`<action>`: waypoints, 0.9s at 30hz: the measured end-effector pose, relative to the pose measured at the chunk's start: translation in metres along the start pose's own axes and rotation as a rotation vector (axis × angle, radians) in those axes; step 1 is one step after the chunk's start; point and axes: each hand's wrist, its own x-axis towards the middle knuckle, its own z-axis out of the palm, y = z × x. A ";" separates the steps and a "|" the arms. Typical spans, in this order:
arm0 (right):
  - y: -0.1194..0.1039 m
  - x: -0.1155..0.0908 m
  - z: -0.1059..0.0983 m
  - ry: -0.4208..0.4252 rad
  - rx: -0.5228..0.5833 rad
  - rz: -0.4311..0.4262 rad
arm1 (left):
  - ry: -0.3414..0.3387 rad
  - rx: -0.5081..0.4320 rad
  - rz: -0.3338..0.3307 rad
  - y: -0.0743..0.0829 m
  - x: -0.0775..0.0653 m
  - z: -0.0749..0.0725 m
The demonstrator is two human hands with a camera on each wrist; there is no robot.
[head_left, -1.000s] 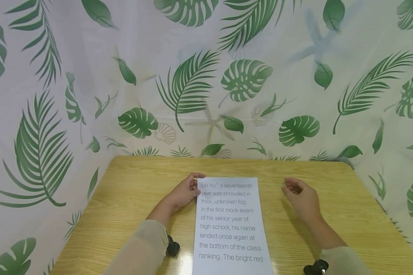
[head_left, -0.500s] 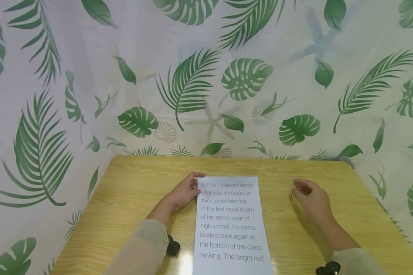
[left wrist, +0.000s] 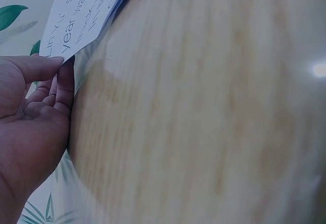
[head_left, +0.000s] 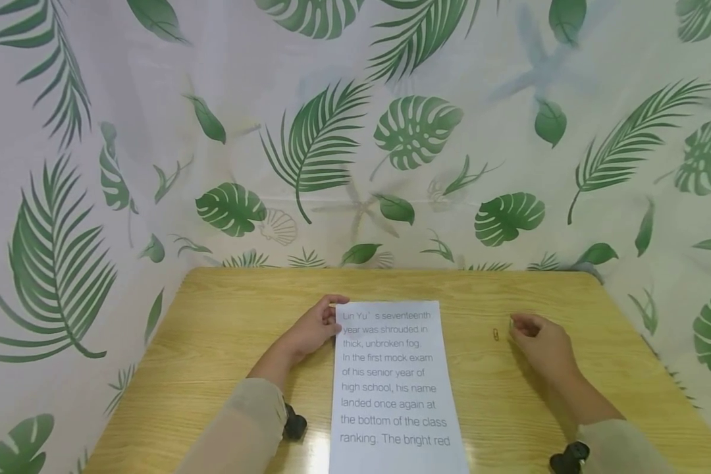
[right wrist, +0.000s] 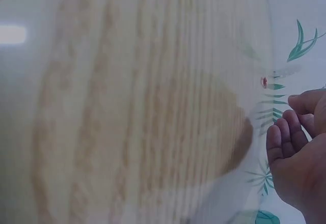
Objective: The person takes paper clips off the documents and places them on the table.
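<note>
A white sheet of printed paper [head_left: 391, 388] lies lengthwise on the table. My left hand [head_left: 311, 329] pinches its far left corner; in the left wrist view the thumb lies on top of the paper [left wrist: 76, 23] and the other fingers are bent below it. Over the table's right half, my right hand [head_left: 545, 345] has thumb and forefinger together around a small pale thing [head_left: 511, 323], too small to name. Left of those fingertips a small reddish paper clip [head_left: 496, 334] lies on the wood. The right wrist view also shows this red clip [right wrist: 264, 82], apart from the hand.
The wooden table [head_left: 243, 296] has rounded far corners. Behind and beside it hangs a pale cloth [head_left: 438, 66] printed with green leaves. Each wrist carries a small black camera, such as the left camera [head_left: 295, 423].
My right hand has moved right, away from the paper, and the reddish paper clip has come into sight on the table beside it. My left hand keeps its hold on the corner.
</note>
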 end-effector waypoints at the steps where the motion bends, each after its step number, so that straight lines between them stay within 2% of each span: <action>1: 0.001 0.001 0.000 -0.014 -0.005 0.004 | 0.000 0.002 0.000 0.000 0.000 0.000; 11: 0.010 0.006 0.002 -0.102 -0.039 0.010 | 0.006 0.001 -0.017 0.001 0.000 0.000; 27: 0.005 0.007 0.001 -0.196 -0.067 -0.009 | 0.003 -0.005 -0.015 0.002 -0.001 0.000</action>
